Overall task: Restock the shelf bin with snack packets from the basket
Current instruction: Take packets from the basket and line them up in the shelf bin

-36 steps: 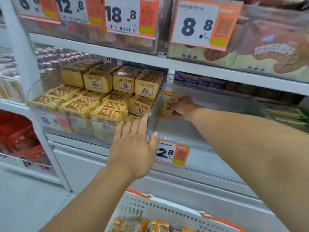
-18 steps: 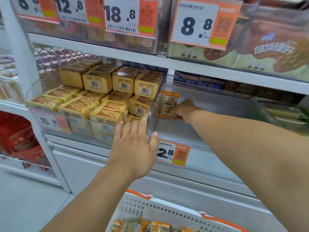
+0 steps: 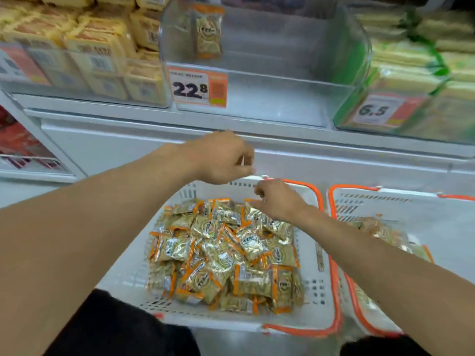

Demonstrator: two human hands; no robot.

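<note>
My right hand (image 3: 276, 199) was curled onto the packets (image 3: 226, 255) in the basket (image 3: 309, 299) mid-frame, left hand (image 3: 221, 159) loosely curled, empty; slippery foil could've slid out before reaching the bin (image 3: 270, 98) up top.

The snack packets (image 3: 223, 255) are shiny crinkled foil, gold with orange edges. The basket (image 3: 312, 291) is matt white perforated plastic with a glossy orange rim. The shelf bin (image 3: 341, 55) is clear, smooth, glossy plastic, and the price tag (image 3: 198, 87) on it looks like printed paper. The shelf (image 3: 334, 160) is smooth white-painted metal.
</note>
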